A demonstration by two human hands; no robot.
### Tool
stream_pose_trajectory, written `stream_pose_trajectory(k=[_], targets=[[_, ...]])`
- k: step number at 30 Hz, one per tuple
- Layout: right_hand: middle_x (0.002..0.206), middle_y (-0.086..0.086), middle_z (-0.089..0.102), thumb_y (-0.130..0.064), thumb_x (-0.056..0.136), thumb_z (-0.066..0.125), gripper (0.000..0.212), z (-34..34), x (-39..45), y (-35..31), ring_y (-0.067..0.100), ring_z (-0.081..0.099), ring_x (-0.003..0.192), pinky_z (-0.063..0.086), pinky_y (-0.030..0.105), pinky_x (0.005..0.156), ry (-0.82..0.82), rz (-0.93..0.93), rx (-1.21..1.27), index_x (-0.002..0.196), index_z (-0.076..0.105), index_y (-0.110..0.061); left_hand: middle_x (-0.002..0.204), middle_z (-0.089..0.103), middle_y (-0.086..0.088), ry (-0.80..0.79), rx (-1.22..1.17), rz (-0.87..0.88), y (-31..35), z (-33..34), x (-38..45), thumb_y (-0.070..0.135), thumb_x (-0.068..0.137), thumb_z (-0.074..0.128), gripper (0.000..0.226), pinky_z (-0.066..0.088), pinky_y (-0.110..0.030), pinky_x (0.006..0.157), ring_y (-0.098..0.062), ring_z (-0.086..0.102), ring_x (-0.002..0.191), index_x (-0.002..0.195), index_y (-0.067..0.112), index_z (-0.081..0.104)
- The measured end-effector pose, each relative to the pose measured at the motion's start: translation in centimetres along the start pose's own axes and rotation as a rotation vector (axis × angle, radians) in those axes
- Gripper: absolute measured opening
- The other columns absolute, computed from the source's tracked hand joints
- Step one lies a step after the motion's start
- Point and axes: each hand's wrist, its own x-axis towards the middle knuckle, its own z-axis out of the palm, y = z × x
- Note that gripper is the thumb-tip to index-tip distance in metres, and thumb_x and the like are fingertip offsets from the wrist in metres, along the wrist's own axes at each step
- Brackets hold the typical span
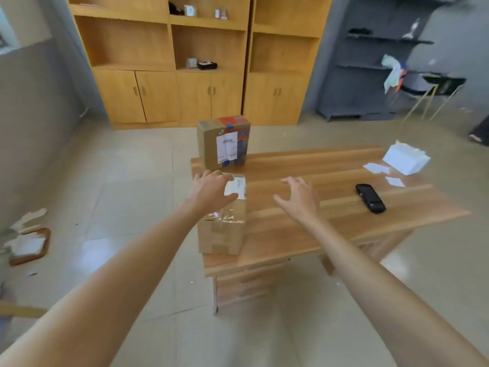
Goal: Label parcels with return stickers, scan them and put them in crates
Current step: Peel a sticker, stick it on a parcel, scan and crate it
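The near parcel (222,223) lies at the table's (317,234) left edge, under the left hand (210,190). Its fingers rest spread on the parcel's label (238,188); actual grasp cannot be confirmed. The right hand (300,200) hovers released, fingers spread, holding nothing. The scanner (370,198) lies farther right. Motion blur obscures label print.

wooden cabinets (201,62), grey shelving unit (370,75), tiled floor (132,181)

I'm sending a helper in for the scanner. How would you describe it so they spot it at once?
Start at the wooden table in front of the shelving. On its right half, apart from both hands, lies the scanner, a black handheld device lying flat. Its neighbours, the loose stickers and the white sticker stack, are white paper; it is the only black item there.
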Motion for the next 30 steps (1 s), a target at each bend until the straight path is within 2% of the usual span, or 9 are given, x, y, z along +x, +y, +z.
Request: stream_pose_trajectory(k=[3, 11, 21, 27, 30], targets=[[0.134, 0.005, 0.048, -0.042, 0.092, 0.057, 0.047, -1.9, 1.7, 6.0, 0.03, 0.041, 0.127, 0.03, 0.037, 0.105, -0.022, 0.016, -0.018, 0.133, 0.048, -0.02, 0.14, 0.05, -0.003, -0.018, 0.017, -0.004, 4.9, 1.2, 3.9, 0.053, 0.091, 0.053, 0.057, 0.031, -0.041, 0.103, -0.028, 0.041, 0.129, 0.14, 0.027, 0.045], [0.132, 0.004, 0.049, -0.042, 0.092, 0.056, 0.048, -5.6, 6.1, 17.7, 0.026, 0.042, 0.124, 0.037, 0.036, 0.098, -0.017, 0.082, -0.055, 0.134, 0.048, -0.02, 0.136, 0.051, -0.006, -0.044, 0.016, 0.002, 13.5, 4.0, 11.1, 0.053, 0.092, 0.052, 0.057, 0.032, -0.042, 0.103, -0.027, 0.043, 0.126, 0.139, 0.022, 0.046], [0.132, 0.003, 0.049, -0.042, 0.091, 0.057, 0.048, -5.4, 12.1, 23.8, 0.025, 0.042, 0.123, 0.036, 0.035, 0.098, -0.039, 0.07, -0.01, 0.134, 0.049, -0.02, 0.134, 0.053, -0.005, -0.063, 0.048, 0.004, 17.1, 6.8, 18.2, 0.052, 0.092, 0.052, 0.057, 0.032, -0.042, 0.103, -0.027, 0.044, 0.126, 0.14, 0.024, 0.045], [0.133, 0.002, 0.048, -0.042, 0.092, 0.057, 0.048, -4.6, 17.7, 25.3, 0.023, 0.042, 0.123, 0.039, 0.034, 0.096, -0.063, 0.041, -0.005, 0.134, 0.048, -0.021, 0.133, 0.053, -0.007, -0.058, 0.038, -0.029, 17.8, 8.6, 23.6, 0.054, 0.092, 0.051, 0.057, 0.034, -0.042, 0.101, -0.028, 0.045, 0.124, 0.139, 0.023, 0.045], [0.132, 0.001, 0.047, -0.042, 0.092, 0.056, 0.049, -4.1, 20.7, 25.1, 0.022, 0.042, 0.122, 0.042, 0.034, 0.095, -0.129, 0.0, -0.033, 0.136, 0.046, -0.022, 0.133, 0.053, -0.007, -0.068, 0.019, -0.078, 17.3, 9.0, 25.8, 0.054, 0.092, 0.051, 0.058, 0.034, -0.042, 0.102, -0.028, 0.046, 0.123, 0.139, 0.022, 0.045]])
